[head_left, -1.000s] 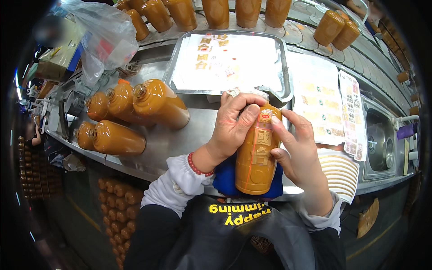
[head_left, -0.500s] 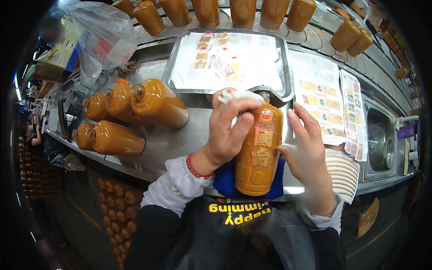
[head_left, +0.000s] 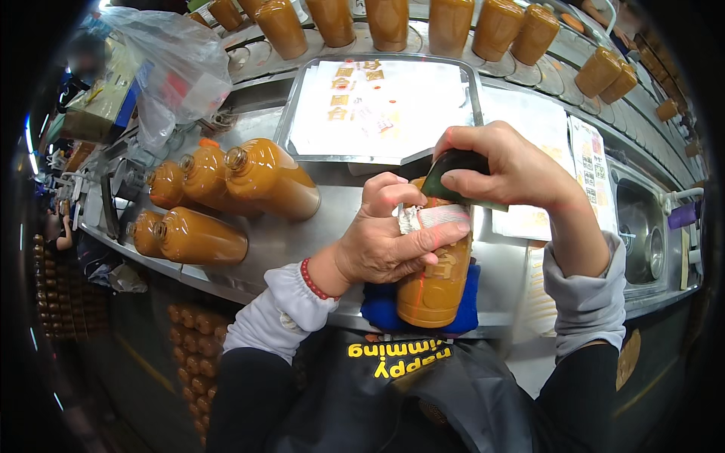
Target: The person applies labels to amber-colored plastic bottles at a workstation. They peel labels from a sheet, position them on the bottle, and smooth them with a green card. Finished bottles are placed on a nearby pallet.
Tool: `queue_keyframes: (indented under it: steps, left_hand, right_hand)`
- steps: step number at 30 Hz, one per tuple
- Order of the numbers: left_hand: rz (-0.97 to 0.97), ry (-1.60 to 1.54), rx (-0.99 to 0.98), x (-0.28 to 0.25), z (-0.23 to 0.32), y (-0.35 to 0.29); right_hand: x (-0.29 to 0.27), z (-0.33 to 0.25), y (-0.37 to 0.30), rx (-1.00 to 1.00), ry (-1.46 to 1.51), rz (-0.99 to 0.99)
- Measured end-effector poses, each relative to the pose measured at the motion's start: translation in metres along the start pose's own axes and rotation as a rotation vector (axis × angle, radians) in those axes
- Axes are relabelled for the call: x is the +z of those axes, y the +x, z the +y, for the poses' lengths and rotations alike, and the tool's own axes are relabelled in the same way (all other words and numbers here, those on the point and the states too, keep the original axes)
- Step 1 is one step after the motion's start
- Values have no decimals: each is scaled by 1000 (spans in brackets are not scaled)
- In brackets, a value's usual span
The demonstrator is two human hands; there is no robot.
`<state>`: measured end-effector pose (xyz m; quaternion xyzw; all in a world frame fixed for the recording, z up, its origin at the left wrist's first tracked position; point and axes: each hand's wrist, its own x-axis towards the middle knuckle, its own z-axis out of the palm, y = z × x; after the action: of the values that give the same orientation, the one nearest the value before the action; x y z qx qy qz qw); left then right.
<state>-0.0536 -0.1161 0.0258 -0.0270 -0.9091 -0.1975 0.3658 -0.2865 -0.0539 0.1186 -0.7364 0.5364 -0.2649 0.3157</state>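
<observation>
A brown glass bottle (head_left: 429, 302) with raised gold characters lies on a folded blue cloth (head_left: 467, 302), its neck pointing away from me. My left hand (head_left: 377, 238) is closed over the bottle's upper part, with a white ribbed cover (head_left: 442, 216) on one finger. In my right hand (head_left: 513, 162) is a dark green, flat, curved scraper (head_left: 451, 170). Its edge is against or just above the bottle's shoulder; my fingers hide the exact contact. Both hands hide the bottle's neck and upper front. Thin red light lines cross the bottle and my hands.
Several brown bottles (head_left: 268, 181) lie at the left. Beyond my hands, a metal tray (head_left: 285, 124) holds white sheets with gold characters. Label sheets (head_left: 585, 170) and a sink (head_left: 634, 226) are at the right. A conveyor (head_left: 521, 69) carries bottles along the back; a plastic bag (head_left: 177, 60) hangs left.
My right hand has moved up and left over the bottle's top and now holds the green scraper. My left hand has come down onto the bottle. The conveyor bottles have shifted right.
</observation>
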Motion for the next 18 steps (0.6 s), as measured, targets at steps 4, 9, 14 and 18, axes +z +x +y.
queue_keyframes:
  steps: [4,9,14,18]
  left_hand:
    - [2,-45,-18,3,-6,-3]
    - [18,-140,-68,7,-17,-2]
    - [48,-212,-98,9,-26,5]
    - [94,-324,-203,10,-28,10]
  right_hand:
    - [1,15,2,39,80,52]
    - [7,27,-5,104,208,118]
    - [18,27,-21,175,224,313]
    - [30,26,-40,262,274,497]
